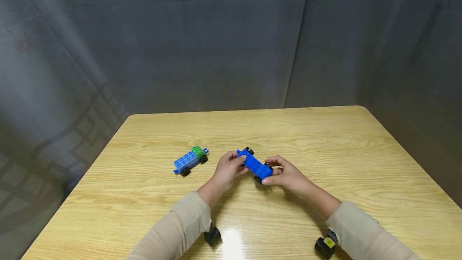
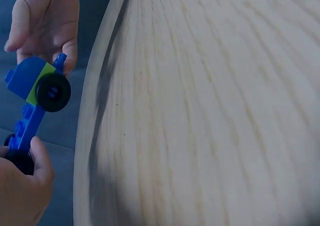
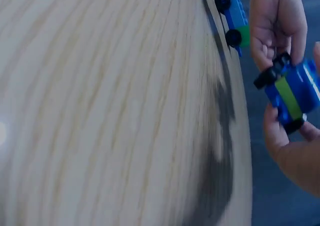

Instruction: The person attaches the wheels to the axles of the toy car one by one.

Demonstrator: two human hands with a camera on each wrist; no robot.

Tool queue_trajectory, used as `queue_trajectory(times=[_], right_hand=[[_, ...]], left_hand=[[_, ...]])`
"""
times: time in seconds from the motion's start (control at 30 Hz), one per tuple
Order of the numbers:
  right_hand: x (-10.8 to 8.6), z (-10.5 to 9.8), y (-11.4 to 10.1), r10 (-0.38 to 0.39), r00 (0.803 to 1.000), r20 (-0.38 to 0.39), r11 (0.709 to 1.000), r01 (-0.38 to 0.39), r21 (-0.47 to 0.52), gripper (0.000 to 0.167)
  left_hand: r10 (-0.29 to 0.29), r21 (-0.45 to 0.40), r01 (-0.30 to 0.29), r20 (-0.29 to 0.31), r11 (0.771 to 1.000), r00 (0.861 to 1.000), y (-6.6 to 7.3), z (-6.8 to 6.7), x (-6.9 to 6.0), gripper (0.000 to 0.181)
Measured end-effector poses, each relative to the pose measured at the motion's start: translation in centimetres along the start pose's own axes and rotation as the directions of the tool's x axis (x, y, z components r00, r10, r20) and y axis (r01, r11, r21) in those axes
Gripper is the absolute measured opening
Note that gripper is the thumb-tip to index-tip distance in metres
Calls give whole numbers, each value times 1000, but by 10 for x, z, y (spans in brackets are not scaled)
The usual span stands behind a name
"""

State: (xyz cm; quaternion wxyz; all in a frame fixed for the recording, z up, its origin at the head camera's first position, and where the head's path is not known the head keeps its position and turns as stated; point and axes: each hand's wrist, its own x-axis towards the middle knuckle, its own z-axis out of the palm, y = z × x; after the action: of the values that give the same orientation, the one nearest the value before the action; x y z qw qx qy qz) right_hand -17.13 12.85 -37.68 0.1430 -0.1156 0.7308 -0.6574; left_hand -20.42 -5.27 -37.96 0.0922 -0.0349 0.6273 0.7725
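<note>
A blue toy car (image 1: 254,166) on black wheels is held in the air between both hands, tilted. My left hand (image 1: 226,170) grips its far-left end, the thumb lying on the studded top. At the cab end my right hand (image 1: 288,176) pinches the car near the wheels. The left wrist view shows a lime-green layer (image 2: 33,92) under the rounded blue cab (image 2: 27,76). Part of the rear wheels is hidden by my left fingers. In the right wrist view the cab (image 3: 306,88) points toward the camera.
A second toy car (image 1: 187,161), light blue with a green front block, stands on the wooden table (image 1: 306,131) left of my hands. Grey curtains (image 1: 216,43) hang behind the table. Black wrist devices (image 1: 212,236) are strapped by both sleeves.
</note>
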Motion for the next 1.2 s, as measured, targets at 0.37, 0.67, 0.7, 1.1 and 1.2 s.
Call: queue_trajectory(times=[0.37, 0.67, 0.7, 1.1, 1.2], right_hand=[[7, 5, -2, -27, 985, -169, 979, -8, -205, 59], [12, -11, 4, -63, 984, -168, 959, 13, -285, 37], [13, -13, 4, -63, 983, -170, 953, 8, -304, 36], [22, -28, 5, -80, 988, -136, 885, 7, -466, 41], [23, -31, 7, -77, 989, -126, 883, 9, -470, 41]], left_hand=[[-16, 74, 19, -43, 997, 999, 0, 2, 1, 32], [50, 350, -23, -68, 937, 996, -5, -6, 3, 24], [45, 362, -22, -56, 932, 997, -5, -7, 3, 24], [-19, 478, -28, 94, 878, 995, -8, -12, 7, 40], [-49, 509, -20, 121, 861, 991, -7, -13, 9, 40]])
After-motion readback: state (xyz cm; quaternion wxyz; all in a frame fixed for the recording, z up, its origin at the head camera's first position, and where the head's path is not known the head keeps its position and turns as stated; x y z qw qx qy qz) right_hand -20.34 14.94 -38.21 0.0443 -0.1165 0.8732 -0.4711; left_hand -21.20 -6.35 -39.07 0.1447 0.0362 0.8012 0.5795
